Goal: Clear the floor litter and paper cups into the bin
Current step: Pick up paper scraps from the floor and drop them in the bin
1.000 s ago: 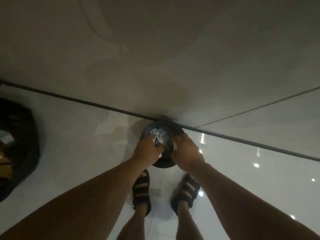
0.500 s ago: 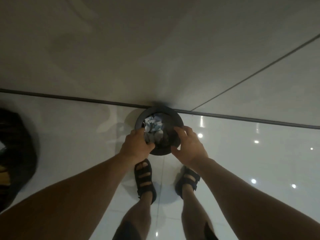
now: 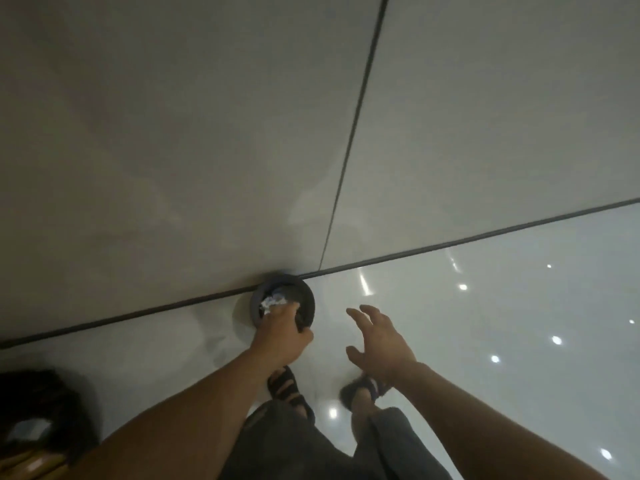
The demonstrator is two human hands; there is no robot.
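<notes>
Head view: L hand (image 3: 282, 336) has its fingers curled over the near rim of the bin (image 3: 307, 293), gripping it. Crumpled paper (image 3: 272, 301) lies inside the bin, touching the fingertips. R hand (image 3: 379, 341) is released w/ fingers spread, right of the bin and apart from it. Bin stands on floor (image 3: 485, 341) at the wall base, beyond the sandals (image 3: 285, 386).

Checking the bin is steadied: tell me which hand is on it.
The left hand, gripping the bin by its near rim, beside the crumpled paper. The right hand hovers apart, fingers spread, holding nothing.
</notes>
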